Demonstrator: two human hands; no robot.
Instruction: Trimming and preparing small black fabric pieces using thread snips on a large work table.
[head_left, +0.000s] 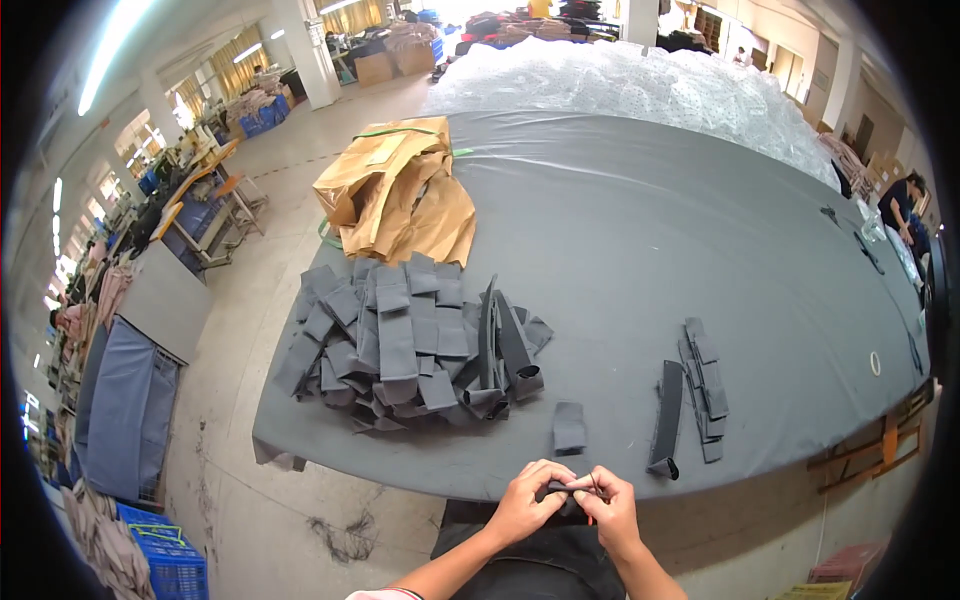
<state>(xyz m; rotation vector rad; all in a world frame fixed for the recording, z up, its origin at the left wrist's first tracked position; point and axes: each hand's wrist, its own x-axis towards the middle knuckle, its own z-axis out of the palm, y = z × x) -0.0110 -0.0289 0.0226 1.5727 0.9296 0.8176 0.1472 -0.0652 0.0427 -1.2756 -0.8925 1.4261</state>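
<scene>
At the table's near edge, my left hand (530,503) and my right hand (610,503) meet, fingers pinched together. Between them runs a small dark fabric strip (560,488), mostly covered by the fingers. A thin red tip (590,520) shows under my right hand; what it belongs to is hidden. Just beyond the hands lies a folded grey fabric piece (569,428). To the right lie a long dark strip (666,418) and a row of overlapping grey pieces (705,385). A large heap of folded grey fabric pieces (395,335) spreads to the left.
Crumpled brown paper wrapping (400,190) stands behind the heap on the grey-covered table (620,240). Dark scissors (868,253) and a pale ring (875,363) lie toward the right edge. Clear plastic bags (620,80) pile up beyond. Another person (900,205) works at far right.
</scene>
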